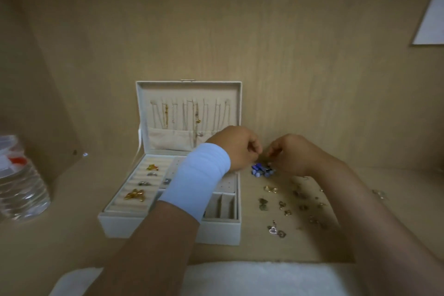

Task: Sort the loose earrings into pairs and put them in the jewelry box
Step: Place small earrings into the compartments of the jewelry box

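Hands (262,151) together — above tan wooden shelf (72,247)

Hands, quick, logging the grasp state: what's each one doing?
Left hand: fingers curled, pinching at something small; what it is cannot be told.
Right hand: the same, just above the blue earrings.

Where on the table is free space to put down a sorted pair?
Bare wood lies between the jewelry box and the plastic bottle, and beyond the right hand toward the back wall. Right of the box it is crowded with loose earrings.
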`<control>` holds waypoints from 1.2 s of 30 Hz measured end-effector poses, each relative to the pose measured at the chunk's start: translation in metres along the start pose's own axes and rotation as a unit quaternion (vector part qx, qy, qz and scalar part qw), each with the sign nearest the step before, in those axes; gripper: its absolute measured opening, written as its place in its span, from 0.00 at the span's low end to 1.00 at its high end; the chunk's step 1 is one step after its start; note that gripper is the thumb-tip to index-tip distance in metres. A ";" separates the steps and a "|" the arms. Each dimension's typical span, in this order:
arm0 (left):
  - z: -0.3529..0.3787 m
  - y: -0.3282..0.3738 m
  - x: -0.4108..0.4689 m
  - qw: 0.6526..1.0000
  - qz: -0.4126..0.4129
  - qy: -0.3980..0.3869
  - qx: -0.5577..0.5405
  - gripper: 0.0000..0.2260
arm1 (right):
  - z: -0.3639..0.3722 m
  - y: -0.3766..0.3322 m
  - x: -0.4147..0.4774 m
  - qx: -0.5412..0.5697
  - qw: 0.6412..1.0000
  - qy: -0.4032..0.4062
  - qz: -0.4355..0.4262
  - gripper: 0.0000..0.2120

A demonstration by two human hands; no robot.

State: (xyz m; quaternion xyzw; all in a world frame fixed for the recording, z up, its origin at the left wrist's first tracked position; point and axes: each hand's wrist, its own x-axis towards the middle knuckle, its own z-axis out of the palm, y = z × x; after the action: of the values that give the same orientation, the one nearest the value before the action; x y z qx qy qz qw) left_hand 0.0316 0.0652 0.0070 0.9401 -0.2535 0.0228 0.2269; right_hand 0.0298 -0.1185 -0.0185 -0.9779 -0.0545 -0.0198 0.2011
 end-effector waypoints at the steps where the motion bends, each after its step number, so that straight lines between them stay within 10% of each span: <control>1: 0.006 0.003 0.008 0.999 -0.004 -0.018 0.033 0.07 | 0.003 0.004 0.002 -0.013 1.000 -0.013 0.002 0.09; 17: 0.041 0.005 0.042 0.992 -0.029 -0.089 0.088 0.16 | 0.011 0.031 0.018 0.130 0.991 -0.007 0.013 0.08; 25: 0.033 0.013 0.040 0.992 -0.037 0.026 -0.119 0.13 | -0.008 0.018 0.015 0.483 0.874 0.053 -0.008 0.03; 36: 0.001 -0.012 0.011 0.973 -0.085 0.096 -0.190 0.08 | 0.027 0.017 0.021 0.103 0.994 -0.016 -0.039 0.06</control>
State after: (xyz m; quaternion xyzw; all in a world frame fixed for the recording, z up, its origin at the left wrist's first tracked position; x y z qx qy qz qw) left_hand 0.0467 0.0686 0.0033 0.8915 -0.1491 0.0450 0.4254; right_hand 0.0529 -0.1210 -0.0487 -0.9492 -0.0980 -0.0068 0.2990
